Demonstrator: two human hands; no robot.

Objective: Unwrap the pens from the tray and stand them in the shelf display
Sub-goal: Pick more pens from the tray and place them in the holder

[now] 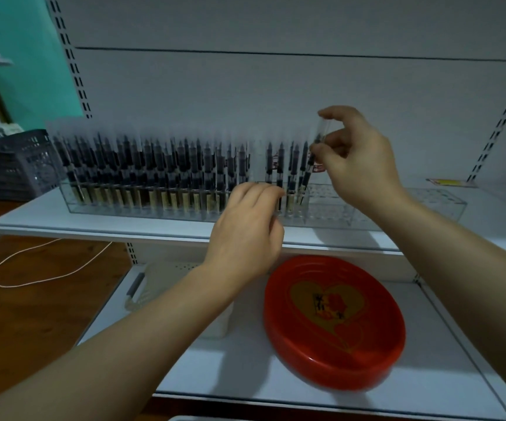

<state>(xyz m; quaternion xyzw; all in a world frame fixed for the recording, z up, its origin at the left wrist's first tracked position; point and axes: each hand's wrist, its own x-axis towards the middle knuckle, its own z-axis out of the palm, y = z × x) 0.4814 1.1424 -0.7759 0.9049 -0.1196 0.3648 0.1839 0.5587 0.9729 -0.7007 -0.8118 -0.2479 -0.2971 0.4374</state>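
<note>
Right hand (356,153) pinches a pen (315,150) by its upper end, tip angled down over the clear shelf display (397,208), just right of the pens already standing. Left hand (250,226) hovers at the rack's front, fingers curled; whether it holds anything, I cannot tell. The red tray (333,320) below looks empty. Risk: that slanted pen could miss its hole and knock its neighbours askew.

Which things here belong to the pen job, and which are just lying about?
Job: pen pinched in the right hand; left hand; clear display rack; standing pens; red tray.
Lying about: grey basket; white cord; yellow label.
</note>
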